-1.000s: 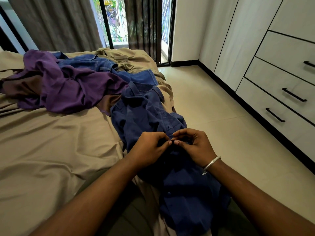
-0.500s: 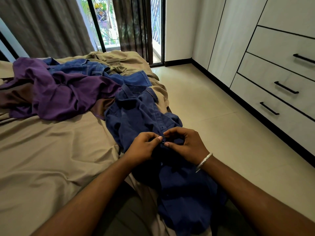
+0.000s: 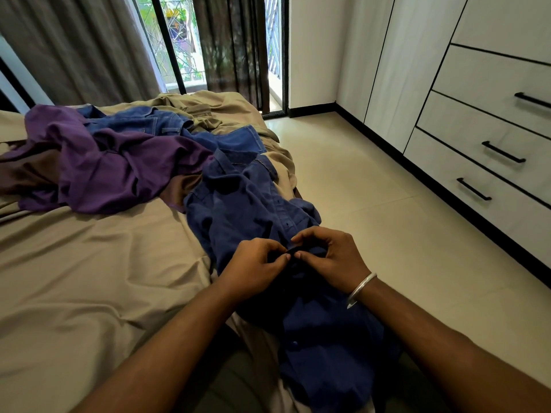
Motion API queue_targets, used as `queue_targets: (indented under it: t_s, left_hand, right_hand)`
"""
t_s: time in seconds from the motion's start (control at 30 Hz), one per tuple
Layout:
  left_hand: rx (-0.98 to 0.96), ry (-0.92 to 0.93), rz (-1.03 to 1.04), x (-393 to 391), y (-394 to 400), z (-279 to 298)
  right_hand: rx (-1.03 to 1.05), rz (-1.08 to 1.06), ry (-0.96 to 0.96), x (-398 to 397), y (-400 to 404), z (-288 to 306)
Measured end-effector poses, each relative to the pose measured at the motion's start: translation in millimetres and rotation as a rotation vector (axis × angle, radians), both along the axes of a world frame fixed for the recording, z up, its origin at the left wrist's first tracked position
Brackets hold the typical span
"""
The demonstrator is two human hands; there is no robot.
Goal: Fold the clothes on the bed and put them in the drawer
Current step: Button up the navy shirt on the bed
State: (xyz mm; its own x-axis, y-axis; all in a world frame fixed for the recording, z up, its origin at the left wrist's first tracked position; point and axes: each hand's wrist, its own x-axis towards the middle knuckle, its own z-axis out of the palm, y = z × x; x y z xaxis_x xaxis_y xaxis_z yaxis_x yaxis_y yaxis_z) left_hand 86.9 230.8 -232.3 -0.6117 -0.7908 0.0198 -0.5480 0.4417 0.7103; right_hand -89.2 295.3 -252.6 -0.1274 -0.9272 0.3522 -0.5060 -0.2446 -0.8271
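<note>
A dark blue button shirt (image 3: 238, 204) lies stretched from the bed's right edge down over my lap. My left hand (image 3: 253, 266) and my right hand (image 3: 331, 257) meet at its button placket, both pinching the fabric with fingertips almost touching. A silver bangle sits on my right wrist. Behind the shirt lie a purple garment (image 3: 98, 162), blue jeans (image 3: 155, 123) and a khaki garment (image 3: 199, 110), all crumpled on the tan bed sheet (image 3: 74, 278). White drawers (image 3: 465, 162) with black handles stand shut on the right wall.
Pale tiled floor (image 3: 372, 204) runs between the bed and the wardrobe wall. Grey curtains (image 3: 80, 46) and a glass balcony door (image 3: 179, 40) are at the back. Tall white wardrobe doors (image 3: 402, 70) stand beside the drawers.
Both hands stay pinched together on the blue shirt's placket with small finger shifts. The view has turned slightly, shifting the scene leftward.
</note>
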Motion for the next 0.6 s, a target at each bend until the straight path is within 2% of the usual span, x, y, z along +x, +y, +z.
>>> queue_targets:
  t_s: [0.37, 0.47, 0.6]
  left_hand:
    - [0.300, 0.266, 0.108, 1, -3, 4]
    - [0.383, 0.306, 0.129, 3, -4, 7]
    - [0.473, 0.342, 0.134, 3, -3, 11]
  right_hand:
    - [0.083, 0.096, -0.014, -12, -7, 7]
    - [0.076, 0.112, -0.070, -13, -6, 7]
    - [0.030, 0.110, -0.237, -10, -2, 5]
